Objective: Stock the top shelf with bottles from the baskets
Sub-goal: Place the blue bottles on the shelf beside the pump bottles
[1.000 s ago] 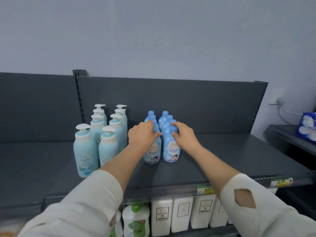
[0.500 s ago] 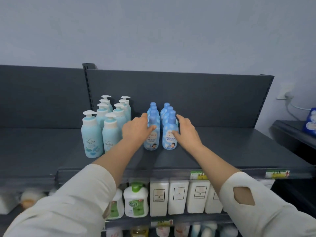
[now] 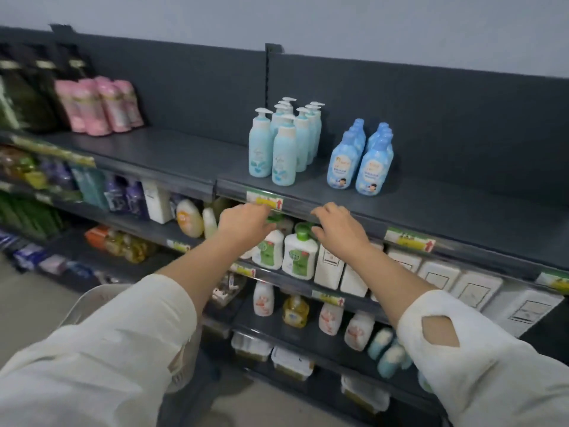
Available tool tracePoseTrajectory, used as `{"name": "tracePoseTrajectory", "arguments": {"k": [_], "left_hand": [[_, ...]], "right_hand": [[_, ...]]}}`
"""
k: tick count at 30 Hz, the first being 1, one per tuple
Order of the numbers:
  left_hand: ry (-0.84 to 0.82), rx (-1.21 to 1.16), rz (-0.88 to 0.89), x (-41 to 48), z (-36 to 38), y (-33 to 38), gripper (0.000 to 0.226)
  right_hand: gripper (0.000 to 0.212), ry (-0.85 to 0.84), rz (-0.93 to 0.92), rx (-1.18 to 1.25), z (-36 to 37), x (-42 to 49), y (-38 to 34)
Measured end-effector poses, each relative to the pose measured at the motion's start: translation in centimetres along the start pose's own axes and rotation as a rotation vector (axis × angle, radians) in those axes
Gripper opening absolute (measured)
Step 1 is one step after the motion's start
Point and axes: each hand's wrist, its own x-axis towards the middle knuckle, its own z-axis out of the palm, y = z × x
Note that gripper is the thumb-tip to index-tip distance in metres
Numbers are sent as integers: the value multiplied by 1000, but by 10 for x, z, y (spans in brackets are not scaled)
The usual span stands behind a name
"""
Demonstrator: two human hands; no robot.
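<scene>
From the head view, the top shelf (image 3: 431, 208) is a flat, matte, dark grey metal deck with a matching back panel (image 3: 400, 97), set against a plain pale grey-blue wall (image 3: 338, 23).

Two groups of task bottles stand upright near the shelf's front edge. The blue bottles (image 3: 361, 158) are glossy plastic with rounded shoulders and blue screw caps, lined up in two rows running back. Their pale front labels carry a small cartoon child, and the writing is too blurred to read. Just to their left, the pump bottles (image 3: 280, 143) are tall, light teal cylinders with white pump heads and a faint leaf print.

Both hands hold nothing. The left hand (image 3: 243, 224) and right hand (image 3: 338, 231) reach forward with their fingers relaxed and slightly bent, level with the shelf's front edge. Whether they touch it cannot be told. A green and yellow price tag (image 3: 265, 202) with a red arrow sits on that edge by the left fingers.

At the shelf's far left end lean soft pink pouches (image 3: 101, 104). A white plastic basket (image 3: 95, 303) shows low on the left, its contents hidden.
</scene>
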Motion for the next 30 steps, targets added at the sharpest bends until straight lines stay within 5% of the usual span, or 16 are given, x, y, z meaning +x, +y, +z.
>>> {"name": "tracePoseTrajectory", "arguments": {"k": [20, 30], "left_hand": [[-477, -58, -657, -325, 117, -361, 33], [-558, -270, -943, -424, 200, -410, 38]], "right_hand": [[32, -463, -614, 24, 196, -14, -389], [39, -747, -818, 29, 301, -54, -509]]}}
